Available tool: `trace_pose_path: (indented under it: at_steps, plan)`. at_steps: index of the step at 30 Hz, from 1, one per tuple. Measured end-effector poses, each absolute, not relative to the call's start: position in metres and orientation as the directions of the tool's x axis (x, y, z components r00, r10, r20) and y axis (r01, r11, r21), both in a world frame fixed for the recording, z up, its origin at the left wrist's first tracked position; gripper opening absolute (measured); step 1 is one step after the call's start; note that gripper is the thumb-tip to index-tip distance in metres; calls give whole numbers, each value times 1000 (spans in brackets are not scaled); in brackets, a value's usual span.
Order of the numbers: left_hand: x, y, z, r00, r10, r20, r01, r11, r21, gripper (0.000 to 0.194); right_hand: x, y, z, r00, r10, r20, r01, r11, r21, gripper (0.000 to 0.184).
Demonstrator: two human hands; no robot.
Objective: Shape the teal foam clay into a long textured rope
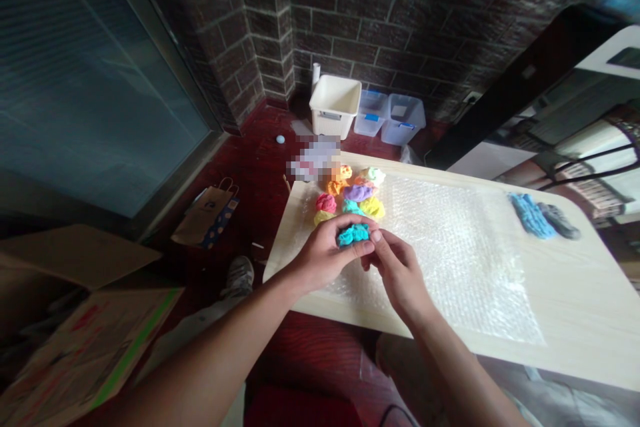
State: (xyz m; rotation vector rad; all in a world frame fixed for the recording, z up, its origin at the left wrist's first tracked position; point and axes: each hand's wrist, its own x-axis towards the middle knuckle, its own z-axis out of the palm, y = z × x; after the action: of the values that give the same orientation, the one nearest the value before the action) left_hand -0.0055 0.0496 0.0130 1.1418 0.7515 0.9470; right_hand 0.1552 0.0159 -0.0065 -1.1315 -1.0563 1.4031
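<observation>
My left hand (323, 250) curls round a teal crumpled soft lump (353, 235), with fingers behind it and thumb in front. At the lump's right end, the fingers of my right hand (395, 267) are pinched together, meeting the left fingertips. Just beyond my hands lies a cluster of similar soft lumps in several colours, among them a purple lump (358, 193), a red lump (326, 203), an orange lump (337, 187) and a yellow lump (371, 207). Whether they are dough, clay or cloth I cannot tell.
Bubble wrap (450, 247) covers much of the pale table (575, 307). Blue and grey gloves or cloths (533, 215) lie at right. A cream bin (335, 107) and clear boxes (403, 120) stand by the brick wall. An open cardboard box (100, 333) sits at left.
</observation>
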Motion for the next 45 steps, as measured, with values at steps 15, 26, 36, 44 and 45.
trace_pose_path:
  at_steps: [15, 26, 36, 44, 45]
  plan:
    - [-9, 48, 12, 354, 935, -4, -261, 102, 960, 18, 158, 18, -10, 67, 984, -166, -204, -149, -968, 33]
    - [-9, 44, 15, 503, 852, -148, -322, 344, 882, 37, 157, 16, -9, -13, 993, -119, -50, -119, -992, 39]
    - [-5, 48, 19, 404, 822, -402, -442, 560, 701, 62, 153, 15, 0, -14, 991, -134, 82, -132, -988, 45]
    - [0, 48, 21, 419, 787, -453, -422, 610, 670, 66, 152, 15, 0, -40, 991, -127, 137, -121, -983, 49]
    - [-1, 48, 22, 434, 781, -449, -429, 618, 659, 68, 152, 15, 0, -39, 991, -128, 141, -121, -982, 49]
